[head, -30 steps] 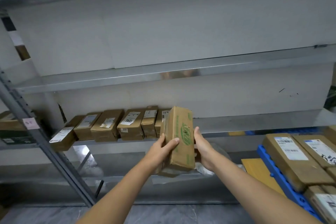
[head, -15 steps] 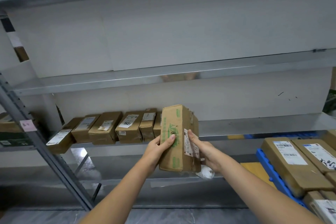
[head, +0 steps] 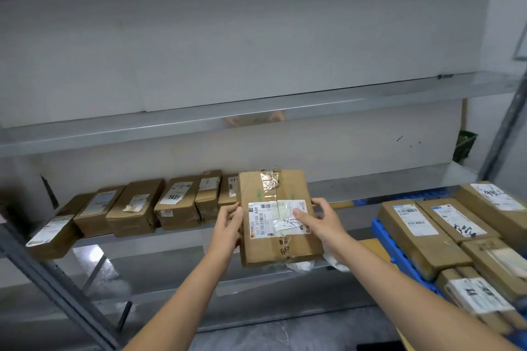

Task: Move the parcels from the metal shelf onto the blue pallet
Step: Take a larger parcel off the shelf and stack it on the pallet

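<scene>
Six parcels sit in a row on the metal shelf; about six more lie on the blue pallet at right. One box is held in front of the shelf. Since 0.5 s ago it has turned label-up and flatter. Left hand grips its left edge; right hand its right edge, thumb on the label.

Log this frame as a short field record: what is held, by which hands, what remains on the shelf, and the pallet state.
held item: brown parcel, label side facing the camera
left hand: grip on the parcel's left edge
right hand: grip on the right edge, thumb on the label
metal shelf: row of parcels at its left end
blue pallet: at right, several parcels already on it
</scene>
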